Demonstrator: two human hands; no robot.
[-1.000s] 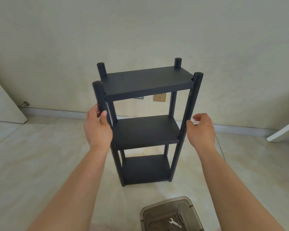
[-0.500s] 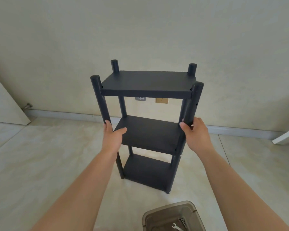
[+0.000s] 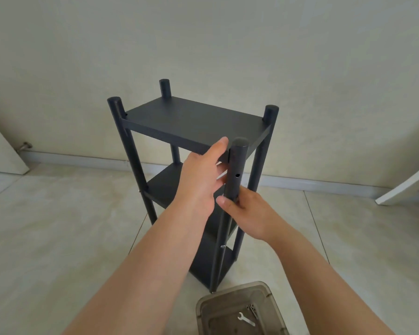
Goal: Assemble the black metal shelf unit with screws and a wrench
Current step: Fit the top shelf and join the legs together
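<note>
The black metal shelf unit (image 3: 191,122) stands upright on the tiled floor, three shelves between four round posts, one corner turned towards me. My right hand (image 3: 246,210) grips the near corner post (image 3: 235,175) at about mid height, thumb across its front. My left hand (image 3: 201,180) reaches in beside that post with its fingers straight, their tips against the front edge of the top shelf. An empty screw hole shows in the post just above my right hand. A small silver wrench (image 3: 246,319) and a few screws (image 3: 252,309) lie in the tray at the bottom.
A translucent grey plastic tray (image 3: 211,308) sits on the floor just in front of the shelf's near foot. A plain wall with a white skirting board (image 3: 82,159) runs behind. White panels lean at the far left (image 3: 0,153) and far right (image 3: 406,182).
The shelf unit has been turned so a corner post now faces me. My left hand left the left post and moved up to the top shelf's edge; my right hand stayed on its post.
</note>
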